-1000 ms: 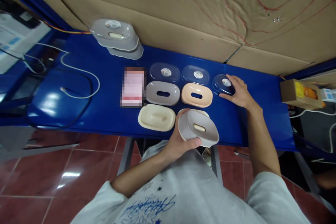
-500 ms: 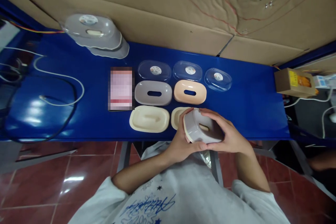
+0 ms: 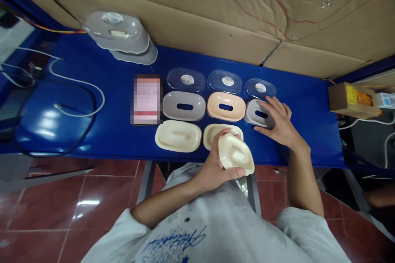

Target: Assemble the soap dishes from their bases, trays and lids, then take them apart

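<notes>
My left hand [image 3: 217,164] holds a cream oval base [image 3: 236,154], tilted with its raised middle ridge facing up, near the table's front edge. Thumb and fingers of my right hand [image 3: 279,125] reach across a small grey slotted cover [image 3: 254,114], which sits on the table at the right end of a row. Left of it are a peach slotted cover [image 3: 226,100] and a larger grey slotted cover [image 3: 173,107]. Nearer to me lie another cream base [image 3: 211,133], partly hidden by my left hand, and a larger cream base [image 3: 178,146].
Clear lids [image 3: 173,80] with round labels line up behind the covers. A blurred pink-and-white rectangle [image 3: 146,96] lies left of them. Stacked grey containers [image 3: 148,51] stand at the back left, near a white cable [image 3: 103,94]. A cardboard box [image 3: 339,98] is far right.
The small grey cover has come off the cream base. My right hand has carried it away to the right end of the row. The base stays in my left hand.
</notes>
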{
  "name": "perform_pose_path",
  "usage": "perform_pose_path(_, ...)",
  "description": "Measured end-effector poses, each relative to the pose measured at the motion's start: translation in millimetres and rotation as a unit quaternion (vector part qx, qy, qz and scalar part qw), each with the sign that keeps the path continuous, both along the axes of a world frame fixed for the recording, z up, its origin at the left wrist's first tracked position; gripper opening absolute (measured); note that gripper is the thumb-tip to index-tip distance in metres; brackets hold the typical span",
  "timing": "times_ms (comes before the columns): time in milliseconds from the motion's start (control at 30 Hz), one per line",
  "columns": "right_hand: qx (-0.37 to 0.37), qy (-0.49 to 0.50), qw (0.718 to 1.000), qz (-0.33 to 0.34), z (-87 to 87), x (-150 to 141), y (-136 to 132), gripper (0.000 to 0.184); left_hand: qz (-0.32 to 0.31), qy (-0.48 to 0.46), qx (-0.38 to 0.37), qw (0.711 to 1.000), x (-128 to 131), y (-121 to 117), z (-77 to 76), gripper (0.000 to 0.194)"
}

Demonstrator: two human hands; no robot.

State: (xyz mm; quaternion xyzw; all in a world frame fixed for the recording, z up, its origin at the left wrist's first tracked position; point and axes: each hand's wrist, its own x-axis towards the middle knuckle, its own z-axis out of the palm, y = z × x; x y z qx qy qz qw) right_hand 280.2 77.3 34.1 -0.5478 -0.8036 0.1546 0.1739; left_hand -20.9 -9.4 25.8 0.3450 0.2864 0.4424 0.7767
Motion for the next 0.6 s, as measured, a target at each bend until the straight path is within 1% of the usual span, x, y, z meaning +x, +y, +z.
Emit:
perform_pose_path(67, -0.015, 0.016, 1.0, 0.02, 15.0, -15.7, -18.1, 0.089, 0.009, -0.007, 0.001, 1.0, 1.7, -1.2, -0.8, 0.103)
perform_pose_path(100, -0.033, 0.03, 0.998, 0.043, 23.1, -26.0, -29.7, 0.095, 0.017, -0.013, 0.006, 1.0, 2.6, -1.9, -1.2, 0.105)
perform_pose_path(167, -0.075, 0.054, 0.989, 0.113, 35.5, -47.9, -53.9, 0.105, 0.024, -0.028, 0.022, 0.999, 4.4, -3.2, -1.6, 0.109)
perform_pose_path(200, -0.088, 0.061, 0.984, 0.143, 38.8, -57.5, -64.8, 0.105, 0.02, -0.034, 0.031, 0.999, 5.2, -3.9, -1.6, 0.112)
perform_pose_path(233, -0.092, 0.068, 0.98, 0.161, 40.2, -65.0, -74.2, 0.1, 0.011, -0.037, 0.038, 0.999, 5.6, -4.7, -1.4, 0.114)
perform_pose_path(267, -0.089, 0.074, 0.979, 0.166, 39.8, -69.6, -81.7, 0.093, -0.002, -0.036, 0.044, 0.998, 5.5, -5.6, -1.2, 0.115)
perform_pose_path(333, -0.078, 0.081, 0.983, 0.142, 35.6, -68.5, -91.2, 0.079, -0.024, -0.013, 0.067, 0.997, 2.1, -7.4, -0.8, 0.119)
perform_pose_path(400, -0.07, 0.059, 0.992, 0.09, 29.2, -55.5, -94.7, 0.071, -0.021, 0.041, 0.122, 0.991, -7.7, -9.1, -0.6, 0.119)
perform_pose_path(433, -0.067, 0.036, 0.995, 0.062, 25.8, -46.4, -94.8, 0.067, -0.005, 0.082, 0.167, 0.982, -15.4, -9.8, -0.5, 0.116)
perform_pose_path(467, -0.066, 0.011, 0.997, 0.036, 22.3, -36.9, -94.2, 0.063, 0.02, 0.139, 0.214, 0.967, -24.6, -10.3, -0.6, 0.106)
perform_pose_path(500, -0.065, -0.01, 0.998, 0.016, 18.8, -28.0, -93.2, 0.059, 0.057, 0.21, 0.278, 0.936, -35.0, -10.8, -0.8, 0.092)
perform_pose_path(533, -0.068, -0.027, 0.997, 0.002, 15.6, -20.3, -91.9, 0.057, 0.102, 0.275, 0.345, 0.892, -46.1, -11.2, -1.4, 0.083)
perform_pose_path(567, -0.071, -0.039, 0.997, -0.007, 12.7, -14.3, -90.6, 0.055, 0.144, 0.327, 0.394, 0.847, -57.4, -11.6, -2.4, 0.078)
perform_pose_path(600, -0.073, -0.047, 0.996, -0.011, 10.3, -10.2, -89.4, 0.054, 0.171, 0.372, 0.428, 0.806, -68.3, -12.0, -4.0, 0.073)
